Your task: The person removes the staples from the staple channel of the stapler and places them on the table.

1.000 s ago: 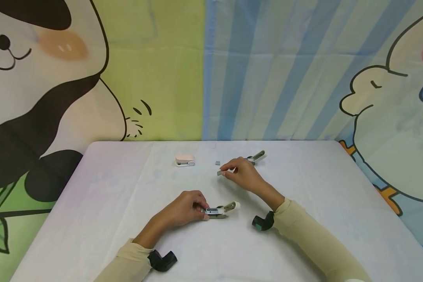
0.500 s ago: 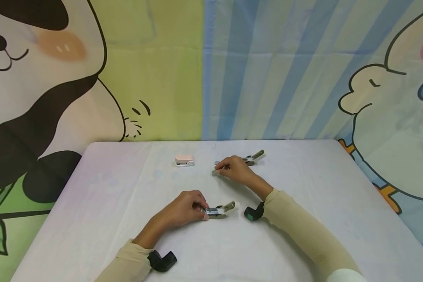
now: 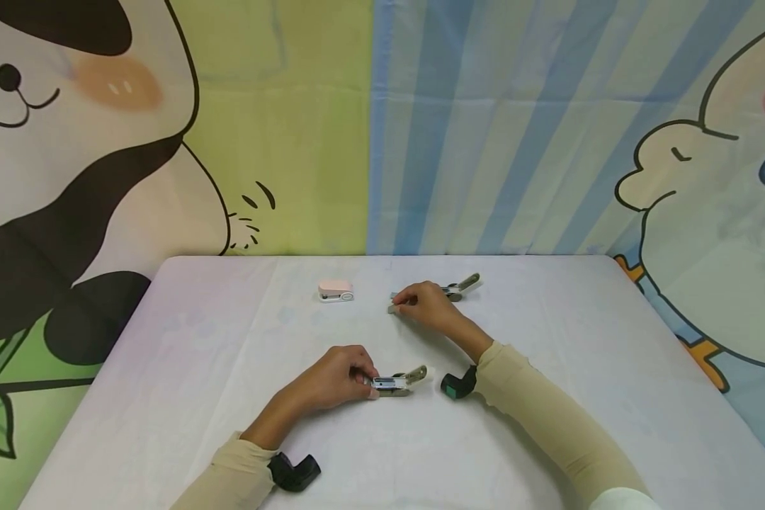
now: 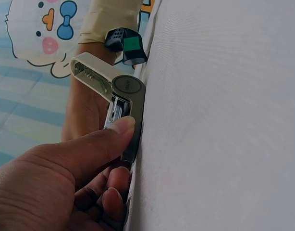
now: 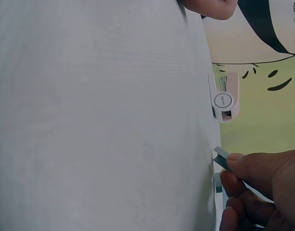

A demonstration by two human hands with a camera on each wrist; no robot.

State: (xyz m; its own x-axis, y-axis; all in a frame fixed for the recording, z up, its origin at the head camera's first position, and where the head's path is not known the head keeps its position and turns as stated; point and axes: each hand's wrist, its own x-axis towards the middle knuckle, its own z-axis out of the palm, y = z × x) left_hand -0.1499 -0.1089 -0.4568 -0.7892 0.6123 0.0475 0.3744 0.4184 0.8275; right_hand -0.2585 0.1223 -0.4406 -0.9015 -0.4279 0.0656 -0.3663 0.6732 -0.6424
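My left hand point(image 3: 333, 377) grips the front end of a small stapler point(image 3: 393, 383) lying on the white table. Its cream top arm is swung back, baring the magazine; in the left wrist view the thumb presses beside the metal channel of this stapler point(image 4: 127, 89). Between thumb and forefinger, my right hand point(image 3: 430, 304) pinches a short strip of staples point(image 5: 221, 158), held low over the table further back. Just behind those fingertips lies another small grey strip point(image 5: 218, 182), partly hidden. A second opened stapler point(image 3: 464, 285) stands behind the right hand, partly covered by it.
A pink and white stapler point(image 3: 335, 290), closed, stands near the table's back edge, left of the right hand. Beyond the white table point(image 3: 229, 340) hangs a printed cartoon cloth point(image 3: 293, 127). Each wrist carries a black camera mount point(image 3: 295, 473).
My right hand has shifted a little to the left with the staple strip, then stayed nearly still, now partly covering the loose grey strip. The left hand keeps its hold on the stapler.
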